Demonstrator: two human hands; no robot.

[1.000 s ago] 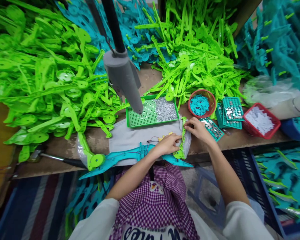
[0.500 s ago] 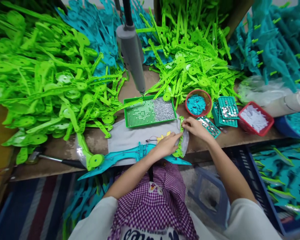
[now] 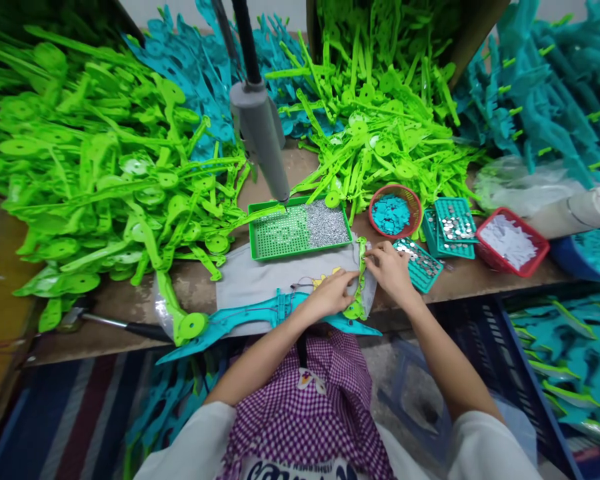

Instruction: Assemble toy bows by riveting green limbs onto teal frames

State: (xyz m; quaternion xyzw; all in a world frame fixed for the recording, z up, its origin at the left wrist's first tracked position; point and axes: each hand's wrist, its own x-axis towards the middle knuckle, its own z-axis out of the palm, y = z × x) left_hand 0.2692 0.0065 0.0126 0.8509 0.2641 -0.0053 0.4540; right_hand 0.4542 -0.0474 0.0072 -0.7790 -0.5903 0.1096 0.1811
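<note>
Lime-green, the strip (image 3: 361, 288) lies between our left hand (image 3: 334, 293), index finger at its edge, and our right hand (image 3: 389, 268), fingertips bunched. We cannot tell whether either grips it.

A slender, lime-green plastic arm (image 3: 361, 288) is laid pointing away from the wearer, its narrow far end just beside the right fingers (image 3: 375, 255), its wider, rounded end on the near side of the left fingers (image 3: 347, 275). A long, curved turquoise plastic body (image 3: 250, 317), partly hidden, is set crosswise, nearer the wearer than both sets of fingers.
</note>
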